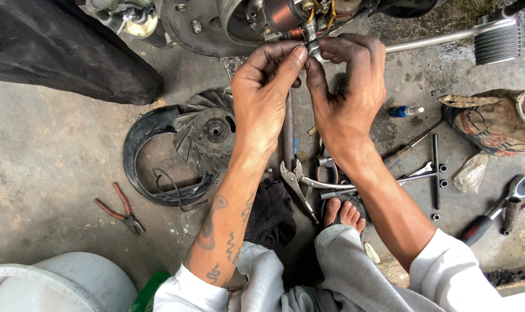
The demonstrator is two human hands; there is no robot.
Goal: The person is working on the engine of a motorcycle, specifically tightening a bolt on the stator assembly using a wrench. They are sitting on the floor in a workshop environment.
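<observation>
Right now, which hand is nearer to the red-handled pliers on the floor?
Left. The left hand is up at the engine's small metal part, above and right of the red-handled pliers. The right hand pinches the same part, farther right.

Pale grey rolled sleeves and trousers — dark tattoos along the left forearm point(225, 228) — bare toes point(344, 212).

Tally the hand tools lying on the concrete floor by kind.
Red-handled pliers: 1
Locking pliers: 1
Ratchet wrench: 1
T-handle socket wrench: 1
Screwdriver: 1
Total: 5
</observation>
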